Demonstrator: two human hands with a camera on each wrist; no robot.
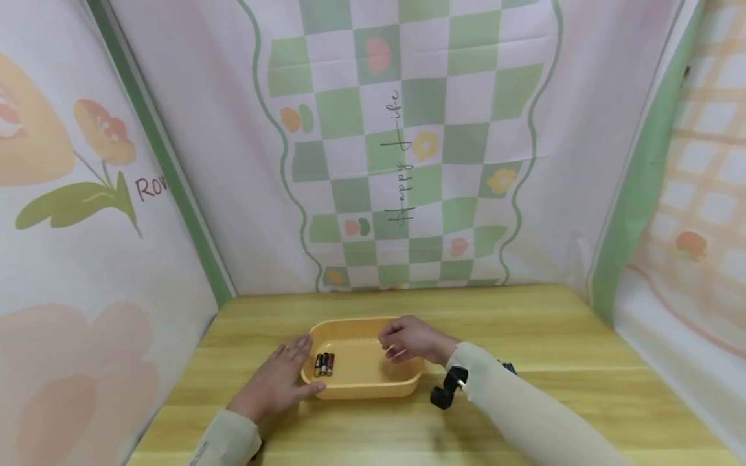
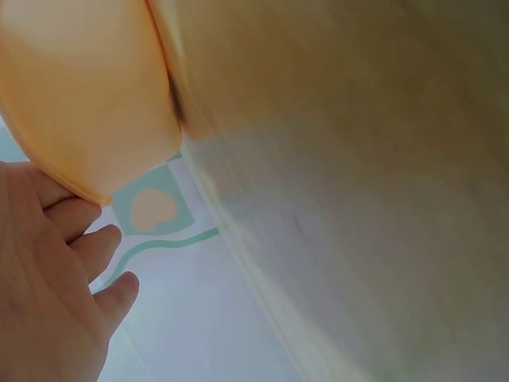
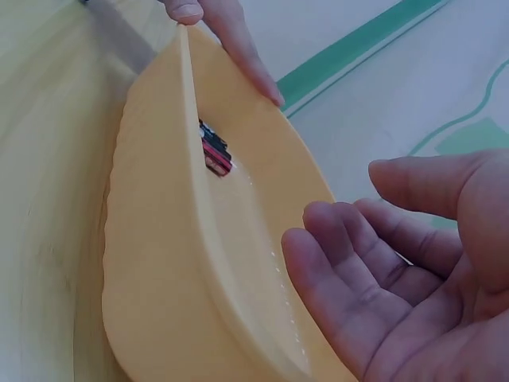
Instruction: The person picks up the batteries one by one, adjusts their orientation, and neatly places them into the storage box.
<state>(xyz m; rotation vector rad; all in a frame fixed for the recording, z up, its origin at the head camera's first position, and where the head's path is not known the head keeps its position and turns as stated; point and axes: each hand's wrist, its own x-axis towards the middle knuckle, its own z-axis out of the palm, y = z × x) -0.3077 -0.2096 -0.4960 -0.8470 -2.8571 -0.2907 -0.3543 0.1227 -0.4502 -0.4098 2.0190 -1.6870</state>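
A yellow-orange plastic tray (image 1: 373, 390) with rounded corners stands on the table. Three small batteries (image 1: 324, 364), dark with gold and red parts, lie side by side at its left end. My left hand (image 1: 280, 378) rests against that end, its fairly straight fingers along the left rim and its thumb on the front rim. Over the right part of the tray hovers my right hand (image 1: 410, 340). Seen from the right wrist, its fingers (image 3: 350, 278) are loosely bent, the thumb stands apart, and nothing is between them.
The wood-grain table (image 1: 524, 414) reaches back to a hanging cloth (image 1: 419, 162) with green and white checks. More printed cloth (image 1: 64, 272) hangs at the left, and a plaid one (image 1: 705, 194) at the right. A black wrist camera (image 1: 445, 388) sticks out below my right sleeve.
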